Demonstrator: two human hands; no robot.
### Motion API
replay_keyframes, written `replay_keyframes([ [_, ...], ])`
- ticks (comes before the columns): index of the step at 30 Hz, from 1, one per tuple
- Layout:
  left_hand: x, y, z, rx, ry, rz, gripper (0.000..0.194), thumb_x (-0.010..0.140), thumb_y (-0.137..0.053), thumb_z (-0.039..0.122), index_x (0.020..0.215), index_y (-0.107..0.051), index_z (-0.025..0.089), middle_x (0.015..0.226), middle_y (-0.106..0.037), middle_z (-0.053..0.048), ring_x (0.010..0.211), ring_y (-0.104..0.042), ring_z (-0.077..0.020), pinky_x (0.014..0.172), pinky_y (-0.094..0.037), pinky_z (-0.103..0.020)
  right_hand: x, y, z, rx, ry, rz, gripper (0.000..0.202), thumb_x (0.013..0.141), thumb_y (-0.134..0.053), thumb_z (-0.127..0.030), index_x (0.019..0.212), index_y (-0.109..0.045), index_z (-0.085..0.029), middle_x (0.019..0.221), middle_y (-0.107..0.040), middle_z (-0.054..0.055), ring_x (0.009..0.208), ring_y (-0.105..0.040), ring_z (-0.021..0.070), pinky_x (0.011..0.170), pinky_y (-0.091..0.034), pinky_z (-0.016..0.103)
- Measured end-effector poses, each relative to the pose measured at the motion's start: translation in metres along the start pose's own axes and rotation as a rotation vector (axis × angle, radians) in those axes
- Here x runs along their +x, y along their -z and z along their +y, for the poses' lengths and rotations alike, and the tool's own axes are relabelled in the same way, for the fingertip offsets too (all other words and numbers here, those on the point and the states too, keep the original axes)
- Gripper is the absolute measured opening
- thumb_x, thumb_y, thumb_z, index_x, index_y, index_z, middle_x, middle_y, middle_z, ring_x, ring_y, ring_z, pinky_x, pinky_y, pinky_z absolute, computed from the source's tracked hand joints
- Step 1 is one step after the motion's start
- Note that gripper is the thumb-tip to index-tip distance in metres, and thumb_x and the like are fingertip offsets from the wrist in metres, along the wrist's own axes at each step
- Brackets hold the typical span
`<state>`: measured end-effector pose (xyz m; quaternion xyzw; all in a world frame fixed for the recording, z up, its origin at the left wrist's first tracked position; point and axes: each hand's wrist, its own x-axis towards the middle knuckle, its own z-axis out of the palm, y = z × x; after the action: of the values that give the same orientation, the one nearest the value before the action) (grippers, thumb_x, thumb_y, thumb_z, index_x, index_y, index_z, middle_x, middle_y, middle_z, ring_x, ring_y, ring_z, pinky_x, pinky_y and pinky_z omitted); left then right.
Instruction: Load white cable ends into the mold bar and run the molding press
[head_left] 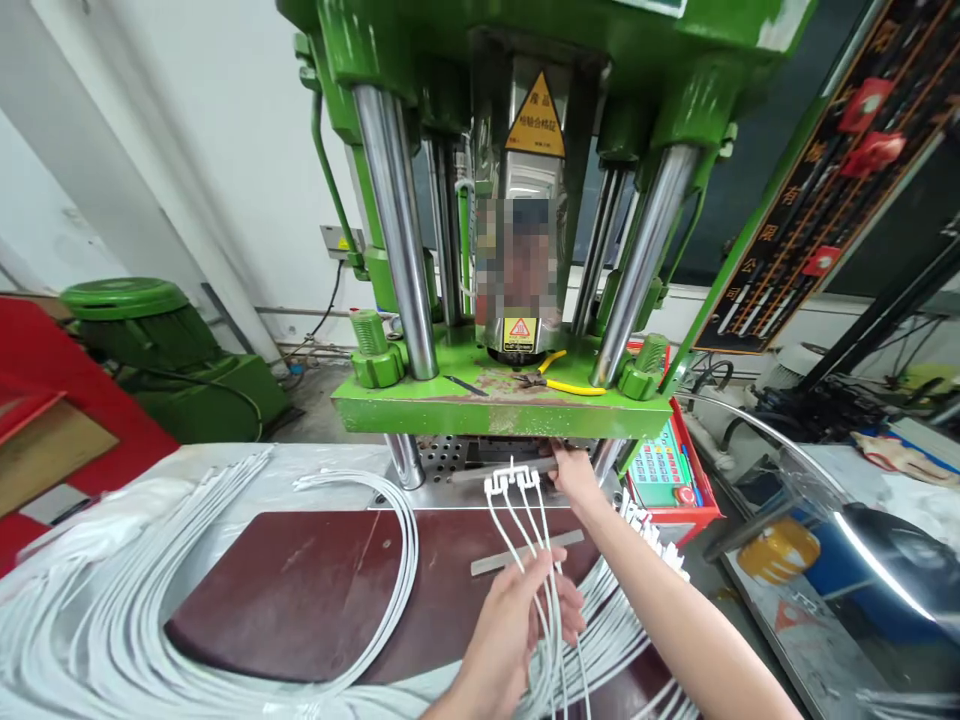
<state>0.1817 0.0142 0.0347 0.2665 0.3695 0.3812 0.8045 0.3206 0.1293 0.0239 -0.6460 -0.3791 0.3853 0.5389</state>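
My left hand (517,620) is closed around several white cables (551,610) in front of the press. Their upper ends join in a white moulded plastic piece (514,480) with a branching shape. My right hand (574,472) reaches in under the green press plate (502,415), by the right column. Its fingers are partly hidden, and they appear closed on the end of a flat grey metal bar (480,474), which lies behind the white moulded piece. Another flat metal strip (525,553) rests on the brown board (300,590), close to my left hand.
Yellow-handled pliers (574,387) and a dark thin tool (465,385) lie on the green plate. Steel columns (394,220) flank the work area. Bundles of white cables (135,610) cover the left; more (637,560) lie right. A control panel (664,470) stands at right.
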Motion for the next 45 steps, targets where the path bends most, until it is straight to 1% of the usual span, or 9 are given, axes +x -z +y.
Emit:
replay_keyframes([
  [4, -0.014, 0.017, -0.001, -0.022, -0.142, 0.192, 0.057, 0.077, -0.051, 0.065, 0.098, -0.061, 0.013, 0.053, -0.053, 0.003, 0.038, -0.04, -0.0079, 0.037, -0.027, -0.019, -0.057, 0.031, 0.012, 0.062, -0.092, -0.072, 0.051, 0.081, -0.047, -0.063, 0.08, -0.06, -0.014, 0.044, -0.035, -0.008, 0.033, -0.034, 0.0055, 0.032, -0.015, 0.016],
  [7, -0.007, 0.027, 0.013, -0.023, -0.229, 0.285, 0.047, 0.072, -0.064, 0.056, 0.084, -0.067, 0.012, 0.039, -0.039, 0.007, 0.035, -0.027, -0.0042, 0.035, -0.017, -0.017, -0.09, 0.05, 0.011, 0.041, -0.059, -0.139, 0.05, 0.085, -0.041, -0.06, 0.082, -0.06, -0.015, 0.049, -0.039, -0.006, 0.036, -0.035, 0.006, 0.034, -0.019, 0.017],
  [11, -0.006, 0.024, 0.022, 0.122, -0.294, 0.287, 0.036, 0.069, -0.07, 0.046, 0.068, -0.067, 0.01, 0.035, -0.038, 0.006, 0.038, -0.03, -0.0052, 0.036, -0.02, -0.017, -0.121, 0.074, -0.01, -0.342, 0.393, -0.118, 0.035, 0.094, -0.037, -0.042, 0.098, -0.062, -0.017, 0.081, -0.061, 0.006, 0.074, -0.059, 0.0166, 0.065, -0.049, 0.03],
  [14, -0.009, 0.019, 0.021, 0.197, -0.347, 0.267, 0.034, 0.071, -0.069, 0.045, 0.071, -0.069, 0.011, 0.037, -0.039, 0.006, 0.042, -0.033, -0.0065, 0.041, -0.027, -0.018, -0.142, 0.088, -0.031, -0.631, 0.742, -0.241, 0.033, 0.089, -0.05, -0.027, 0.121, -0.053, -0.021, 0.115, -0.057, 0.009, 0.11, -0.05, 0.0215, 0.095, -0.041, 0.04],
  [16, -0.01, 0.018, 0.02, 0.234, -0.345, 0.256, 0.035, 0.072, -0.068, 0.045, 0.073, -0.07, 0.011, 0.037, -0.04, 0.005, 0.042, -0.034, -0.0069, 0.042, -0.028, -0.018, -0.153, 0.091, -0.039, -0.785, 0.805, -0.364, 0.044, 0.085, -0.054, -0.022, 0.128, -0.046, -0.021, 0.121, -0.054, 0.009, 0.114, -0.046, 0.0221, 0.099, -0.039, 0.042],
  [25, -0.009, 0.02, 0.017, 0.391, -0.392, 0.188, 0.033, 0.079, -0.061, 0.044, 0.075, -0.07, 0.012, 0.038, -0.042, 0.004, 0.043, -0.036, -0.0086, 0.043, -0.028, -0.021, -0.157, 0.082, -0.03, -1.084, 0.823, -0.333, 0.053, 0.08, -0.053, -0.016, 0.132, -0.046, -0.008, 0.112, -0.061, 0.015, 0.105, -0.055, 0.0264, 0.101, -0.038, 0.045],
  [31, -0.009, 0.02, 0.015, 0.374, -0.341, 0.161, 0.033, 0.077, -0.063, 0.044, 0.07, -0.069, 0.012, 0.035, -0.041, 0.004, 0.04, -0.034, -0.0079, 0.043, -0.027, -0.02, -0.149, 0.093, -0.036, -0.925, 0.56, -0.323, 0.05, 0.079, -0.051, -0.02, 0.129, -0.05, -0.017, 0.103, -0.07, 0.005, 0.093, -0.065, 0.0229, 0.088, -0.049, 0.041],
  [36, -0.008, 0.017, 0.013, 0.397, -0.371, 0.165, 0.033, 0.076, -0.063, 0.044, 0.069, -0.068, 0.012, 0.037, -0.041, 0.005, 0.041, -0.034, -0.0083, 0.043, -0.028, -0.02, -0.165, 0.087, -0.043, -0.916, 0.759, -0.366, 0.065, 0.076, -0.062, -0.031, 0.136, -0.041, -0.017, 0.13, -0.052, 0.012, 0.123, -0.045, 0.0255, 0.109, -0.026, 0.05],
  [45, -0.006, 0.014, -0.001, 0.532, -0.406, 0.065, 0.031, 0.082, -0.057, 0.041, 0.073, -0.069, 0.013, 0.04, -0.04, 0.005, 0.041, -0.033, -0.0081, 0.043, -0.027, -0.021, -0.172, 0.066, -0.043, -0.992, 0.725, -0.288, 0.04, 0.074, -0.056, -0.021, 0.113, -0.06, -0.014, 0.096, -0.067, 0.009, 0.09, -0.062, 0.0236, 0.105, -0.029, 0.049],
])
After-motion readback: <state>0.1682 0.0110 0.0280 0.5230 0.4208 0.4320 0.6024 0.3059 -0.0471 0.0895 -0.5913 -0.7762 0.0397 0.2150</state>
